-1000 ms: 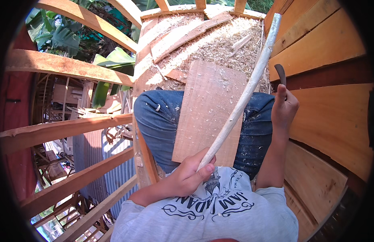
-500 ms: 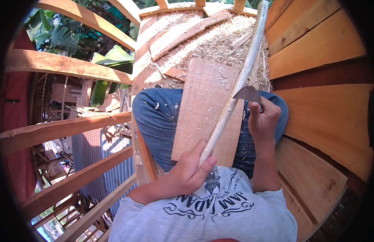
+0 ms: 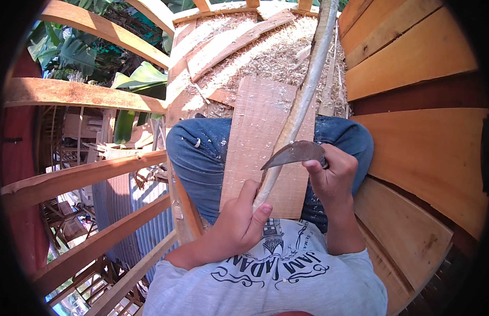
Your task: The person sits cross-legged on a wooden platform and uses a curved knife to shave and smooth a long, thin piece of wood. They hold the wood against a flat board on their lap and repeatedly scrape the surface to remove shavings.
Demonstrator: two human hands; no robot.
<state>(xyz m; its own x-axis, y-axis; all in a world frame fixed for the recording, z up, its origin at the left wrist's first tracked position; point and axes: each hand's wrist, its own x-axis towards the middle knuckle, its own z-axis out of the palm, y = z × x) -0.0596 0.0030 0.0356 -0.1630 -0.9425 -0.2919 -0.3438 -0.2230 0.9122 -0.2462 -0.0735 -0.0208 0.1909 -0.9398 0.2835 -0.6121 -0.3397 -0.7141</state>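
My left hand [image 3: 240, 217] is wrapped round the near end of a long pale stick [image 3: 301, 105], which slants up and away to the far right. Patches of darker bark show along the stick's left side. In my right hand [image 3: 333, 171] is a knife with a curved, hooked blade [image 3: 294, 154]; its handle is mostly hidden by my fingers. The blade lies across the stick, a little beyond my left hand, with its tip pointing left. Under the stick, a flat wooden board [image 3: 250, 137] rests across my lap, dotted with small shavings.
Shavings [image 3: 265, 63] cover the floor ahead, with loose wood strips [image 3: 239, 47] among them. Plank walling [image 3: 413, 68] closes in the right side. On the left run open wooden rails [image 3: 86, 97], with corrugated sheets [image 3: 149, 205] and banana leaves [image 3: 142, 79] beyond.
The knife has come nearer to me and to the left along the stick, its blade now showing broader. The stick has shifted slightly left and seems rolled, showing more bark.
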